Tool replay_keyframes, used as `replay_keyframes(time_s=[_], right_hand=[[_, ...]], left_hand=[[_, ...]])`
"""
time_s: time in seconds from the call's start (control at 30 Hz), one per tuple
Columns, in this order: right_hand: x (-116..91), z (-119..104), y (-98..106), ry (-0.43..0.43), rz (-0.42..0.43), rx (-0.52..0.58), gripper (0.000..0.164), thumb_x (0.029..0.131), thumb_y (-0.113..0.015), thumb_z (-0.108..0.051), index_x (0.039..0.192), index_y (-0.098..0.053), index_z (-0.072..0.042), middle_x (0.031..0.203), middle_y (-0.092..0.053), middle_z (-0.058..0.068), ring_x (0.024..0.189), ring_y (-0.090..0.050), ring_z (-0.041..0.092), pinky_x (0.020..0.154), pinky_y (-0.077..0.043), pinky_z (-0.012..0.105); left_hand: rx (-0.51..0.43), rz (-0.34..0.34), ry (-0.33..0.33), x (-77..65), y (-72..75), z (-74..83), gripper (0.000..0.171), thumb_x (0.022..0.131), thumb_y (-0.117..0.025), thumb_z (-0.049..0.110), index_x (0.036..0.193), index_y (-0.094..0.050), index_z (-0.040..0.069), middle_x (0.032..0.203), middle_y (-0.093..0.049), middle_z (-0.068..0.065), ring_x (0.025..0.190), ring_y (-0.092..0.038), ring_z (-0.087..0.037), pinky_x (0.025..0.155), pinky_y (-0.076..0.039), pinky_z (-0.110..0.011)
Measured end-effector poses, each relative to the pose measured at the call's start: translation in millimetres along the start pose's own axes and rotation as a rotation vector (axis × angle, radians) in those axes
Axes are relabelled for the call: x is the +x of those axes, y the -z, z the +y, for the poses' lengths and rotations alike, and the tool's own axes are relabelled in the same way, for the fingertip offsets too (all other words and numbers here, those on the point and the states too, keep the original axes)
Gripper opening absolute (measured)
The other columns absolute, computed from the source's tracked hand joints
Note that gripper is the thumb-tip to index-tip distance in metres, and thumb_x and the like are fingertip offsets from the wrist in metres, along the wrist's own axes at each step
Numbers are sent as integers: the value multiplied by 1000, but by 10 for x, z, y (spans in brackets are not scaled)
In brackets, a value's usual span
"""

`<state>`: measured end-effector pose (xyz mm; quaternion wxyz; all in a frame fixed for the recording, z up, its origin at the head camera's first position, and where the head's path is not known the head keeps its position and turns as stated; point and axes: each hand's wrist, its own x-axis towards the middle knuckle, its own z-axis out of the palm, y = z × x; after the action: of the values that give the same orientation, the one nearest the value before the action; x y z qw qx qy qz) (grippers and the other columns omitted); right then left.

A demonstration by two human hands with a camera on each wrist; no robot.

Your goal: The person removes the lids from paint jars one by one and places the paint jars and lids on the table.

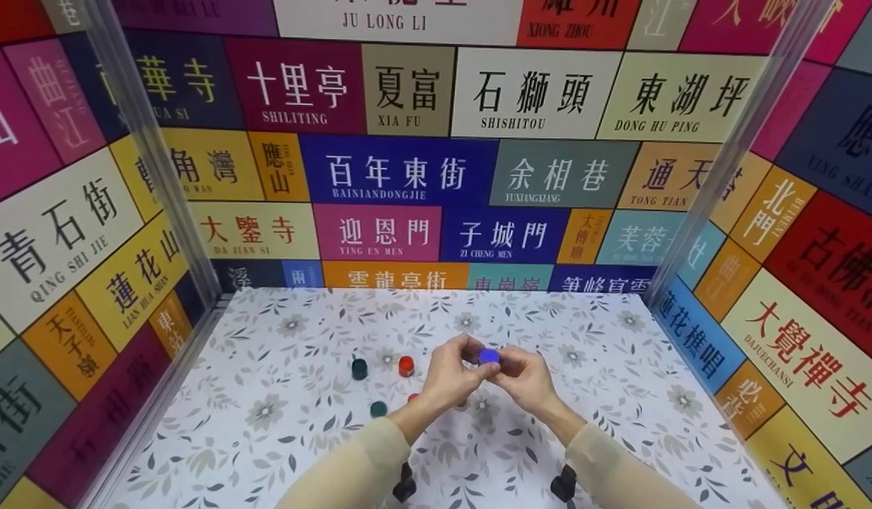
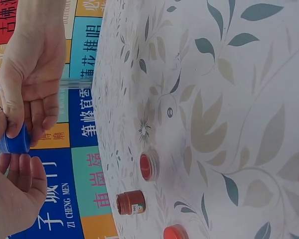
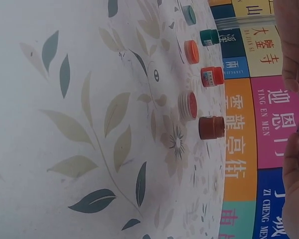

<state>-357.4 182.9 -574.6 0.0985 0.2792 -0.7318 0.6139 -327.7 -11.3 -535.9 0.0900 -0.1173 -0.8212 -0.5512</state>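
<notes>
Both hands meet in front of the body in the head view. Between them is a small blue paint jar [image 1: 489, 356], and its ribbed edge shows in the left wrist view. My left hand [image 1: 450, 375] pinches it with the thumb and fingers. From the other side, the fingers of my right hand [image 1: 531, 382] grip the same jar. The hands cover part of it, so I cannot tell its lid from its body. Below the hands on the table stands a brown paint jar [image 2: 131, 202], with a round lid [image 2: 149, 166] near it.
Left of the hands stand a dark green jar [image 1: 360, 368] and an orange-red jar [image 1: 405, 365]. A green lid [image 1: 379, 409] and an orange-red lid [image 3: 192, 52] lie nearer the body. Sign-printed walls enclose the leaf-patterned table [image 1: 266, 452] at the back and sides.
</notes>
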Motion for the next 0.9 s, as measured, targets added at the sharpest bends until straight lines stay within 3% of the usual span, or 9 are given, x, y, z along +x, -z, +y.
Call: replay_keyframes(time_s=[0.33,0.57,0.9], right_hand=[[1,4,6,39,3,24,23,91,-81,14,112,-77,19,100,-81,10,90,-78,2,83,-66,20],[14,1,32,37,-12,25,21,92,-83,10,112,-80,14,99,-80,-4,91,-78,2,84,-66,20],[0,7,15,48,-11,42,19,92,-82,11,110,-79,17,98,-80,1,91,-77,3,85,-66,20]], left_hand=[[18,-14,-62,16,-10,-22,43,92,-92,28,128,-79,9,112,-83,-8,101,-77,-19,81,-61,-24],[16,-41,-123,44,22,-3,44,97,-86,25,137,-78,8,119,-82,-12,107,-79,-26,84,-65,-29],[11,-57,-125,45,30,-16,31,100,-82,20,128,-82,6,115,-81,-12,104,-78,-23,81,-64,-25]])
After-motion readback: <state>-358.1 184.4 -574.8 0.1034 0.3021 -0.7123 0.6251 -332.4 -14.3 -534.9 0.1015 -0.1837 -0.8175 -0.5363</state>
